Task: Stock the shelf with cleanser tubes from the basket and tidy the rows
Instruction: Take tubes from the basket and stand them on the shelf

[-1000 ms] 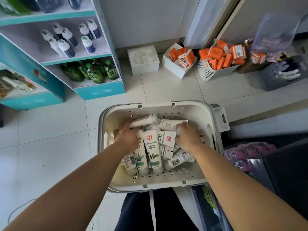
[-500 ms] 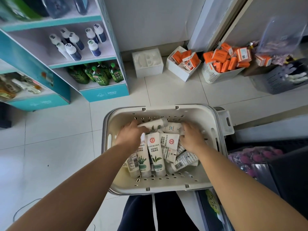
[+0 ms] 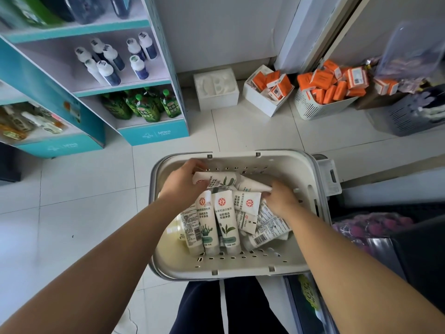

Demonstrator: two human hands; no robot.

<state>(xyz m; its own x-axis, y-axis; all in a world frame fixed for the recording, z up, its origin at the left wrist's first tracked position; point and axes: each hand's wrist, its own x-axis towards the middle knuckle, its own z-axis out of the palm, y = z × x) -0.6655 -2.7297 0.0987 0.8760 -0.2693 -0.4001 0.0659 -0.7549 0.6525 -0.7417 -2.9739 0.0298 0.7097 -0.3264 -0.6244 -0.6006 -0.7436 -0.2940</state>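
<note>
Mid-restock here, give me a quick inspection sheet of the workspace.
Surface: white tiled floor around the basket.
Job's things: cleanser tubes piled loosely in the basket.
Clutter: orange boxes in two white bins; foam tray by the wall.
Hands: left hand grips a crosswise tube; right hand among the tubes, grip unclear.
Cables: thin cord, faint, on the floor.
Surroundings: teal shelf unit with white-capped bottles and green bottles.

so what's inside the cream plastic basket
A loose pile of white cleanser tubes with green leaf prints. The left hand grips one near the cream basket's far wall; the right hand covers others. Tubes underneath are hidden.
</note>
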